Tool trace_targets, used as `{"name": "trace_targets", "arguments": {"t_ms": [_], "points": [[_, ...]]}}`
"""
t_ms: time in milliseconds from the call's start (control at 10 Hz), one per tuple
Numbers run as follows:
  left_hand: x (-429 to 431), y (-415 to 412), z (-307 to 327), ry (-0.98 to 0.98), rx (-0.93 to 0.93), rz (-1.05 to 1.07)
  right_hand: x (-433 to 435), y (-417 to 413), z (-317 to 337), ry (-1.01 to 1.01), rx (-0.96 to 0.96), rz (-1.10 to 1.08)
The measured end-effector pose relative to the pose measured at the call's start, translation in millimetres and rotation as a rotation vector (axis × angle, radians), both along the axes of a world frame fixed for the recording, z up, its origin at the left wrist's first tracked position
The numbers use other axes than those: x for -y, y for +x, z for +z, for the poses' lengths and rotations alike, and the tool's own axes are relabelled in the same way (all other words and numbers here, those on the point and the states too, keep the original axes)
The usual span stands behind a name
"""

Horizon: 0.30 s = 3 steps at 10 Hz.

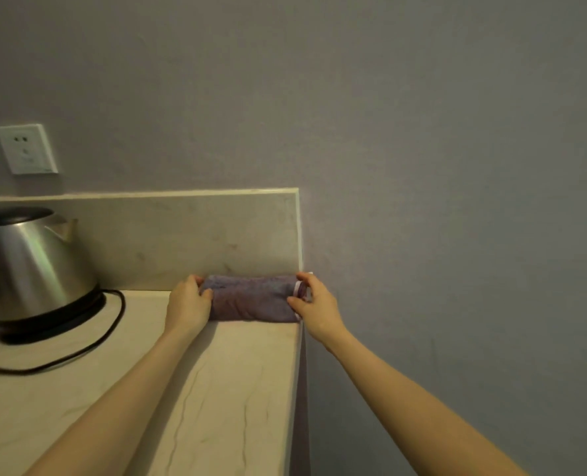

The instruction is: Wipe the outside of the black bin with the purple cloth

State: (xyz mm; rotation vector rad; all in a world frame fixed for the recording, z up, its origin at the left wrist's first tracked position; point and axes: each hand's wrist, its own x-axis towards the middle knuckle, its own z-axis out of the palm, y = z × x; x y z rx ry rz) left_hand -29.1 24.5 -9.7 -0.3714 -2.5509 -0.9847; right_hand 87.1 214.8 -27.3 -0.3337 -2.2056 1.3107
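Bin: not in frame, so the wipe can't start from here. Counter (216,389) fills lower left. Kettle (27,266) sits at left edge, its cord (113,324) looping toward my left arm. Cloth (251,298) is rolled, frame centre, against the backsplash at the counter's right edge. My left hand (187,300) has fingers curled round its left end; right hand (314,304) pinches the right end between thumb and fingers. Risks, my read: lifting by the ends lets the roll sag or unroll; a weak right pinch drops it off the edge; pulling my left arm back could snag the cord.
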Motion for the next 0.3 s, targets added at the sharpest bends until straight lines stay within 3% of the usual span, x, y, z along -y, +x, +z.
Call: {"name": "trace_targets", "arguments": {"t_ms": [100, 200, 300], "points": [[-0.7, 17.6, 5.5, -0.207, -0.174, -0.038, 4.7, 10.2, -3.1, 0.015, 0.004, 0.016], [-4.1, 41.6, 14.3, -0.258, -0.226, -0.133, 0.0, 24.3, -3.1, -0.063, 0.039, 0.065], [-33.9, 75.9, 22.2, -0.121, -0.152, -0.204, -14.6, 49.8, 5.1, -0.14, 0.112, 0.065]]}}
